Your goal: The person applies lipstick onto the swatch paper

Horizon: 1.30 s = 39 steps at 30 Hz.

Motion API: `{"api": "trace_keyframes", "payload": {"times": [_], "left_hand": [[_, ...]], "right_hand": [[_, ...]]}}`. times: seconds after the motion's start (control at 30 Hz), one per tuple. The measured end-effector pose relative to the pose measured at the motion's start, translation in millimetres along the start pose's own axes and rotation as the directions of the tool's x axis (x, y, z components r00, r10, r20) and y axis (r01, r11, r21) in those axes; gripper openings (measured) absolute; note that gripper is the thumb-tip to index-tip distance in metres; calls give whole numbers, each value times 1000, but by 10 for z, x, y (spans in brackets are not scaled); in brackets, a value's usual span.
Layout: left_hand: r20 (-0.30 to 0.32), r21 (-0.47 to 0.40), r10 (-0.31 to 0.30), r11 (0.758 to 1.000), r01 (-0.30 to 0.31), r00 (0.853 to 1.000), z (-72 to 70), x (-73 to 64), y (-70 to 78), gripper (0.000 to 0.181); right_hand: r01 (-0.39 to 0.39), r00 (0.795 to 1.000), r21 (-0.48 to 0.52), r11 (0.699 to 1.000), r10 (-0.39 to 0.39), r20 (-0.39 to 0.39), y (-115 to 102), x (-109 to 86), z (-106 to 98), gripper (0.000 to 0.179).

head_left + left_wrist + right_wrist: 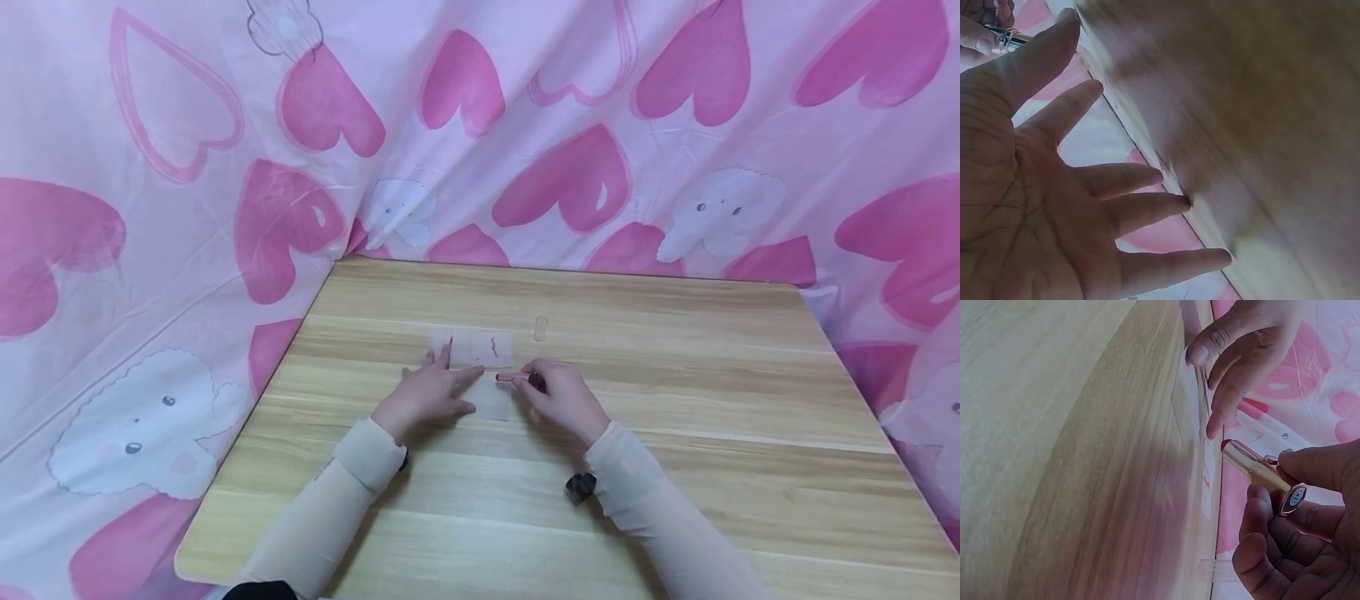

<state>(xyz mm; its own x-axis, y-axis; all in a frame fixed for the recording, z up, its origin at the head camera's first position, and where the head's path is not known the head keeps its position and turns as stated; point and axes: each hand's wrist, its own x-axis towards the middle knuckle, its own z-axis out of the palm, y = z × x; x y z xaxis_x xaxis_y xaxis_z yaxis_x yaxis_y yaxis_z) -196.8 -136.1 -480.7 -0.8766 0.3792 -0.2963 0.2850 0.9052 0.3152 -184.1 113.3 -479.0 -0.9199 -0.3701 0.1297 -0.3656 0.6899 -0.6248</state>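
My right hand point(562, 400) grips a gold lipstick point(1260, 469) between thumb and fingers. In the right wrist view its red tip points toward the left hand, and a round label shows on its base. My left hand point(427, 393) has its fingers spread, with fingertips on thin whitish paper point(502, 358) that bears red marks. Another pale piece of paper point(492, 407) lies nearer me, between the two hands. The lipstick tip is just above this nearer paper; whether they touch I cannot tell.
A small transparent rectangular piece point(540, 328) lies on the wooden table point(675, 350) beyond the right hand. Pink cloth point(420, 208) with hearts and white cartoon animals hangs behind the table and along its sides.
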Motion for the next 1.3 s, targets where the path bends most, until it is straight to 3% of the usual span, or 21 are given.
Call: {"api": "trace_keyframes", "payload": {"times": [0.3, 0.47, 0.9, 1.3], "left_hand": [[-13, 42, -40, 998, 41, 999, 12, 15, -30, 67], [15, 29, -40, 999, 39, 999, -11, 15, -25, 67], [19, 41, -41, 998, 40, 999, -20, 23, -25, 68], [17, 41, -53, 998, 52, 998, -20, 28, -13, 68]], "right_hand": [[4, 1000, -1, 1000, -4, -8, 5, -3, 14, 20], [20, 1000, -3, 1000, -20, -18, 13, -2, 21, 19], [22, 1000, -2, 1000, -22, -20, -15, -6, 31, 19], [-20, 1000, -26, 999, 21, 21, -84, 23, 43, 17]]}}
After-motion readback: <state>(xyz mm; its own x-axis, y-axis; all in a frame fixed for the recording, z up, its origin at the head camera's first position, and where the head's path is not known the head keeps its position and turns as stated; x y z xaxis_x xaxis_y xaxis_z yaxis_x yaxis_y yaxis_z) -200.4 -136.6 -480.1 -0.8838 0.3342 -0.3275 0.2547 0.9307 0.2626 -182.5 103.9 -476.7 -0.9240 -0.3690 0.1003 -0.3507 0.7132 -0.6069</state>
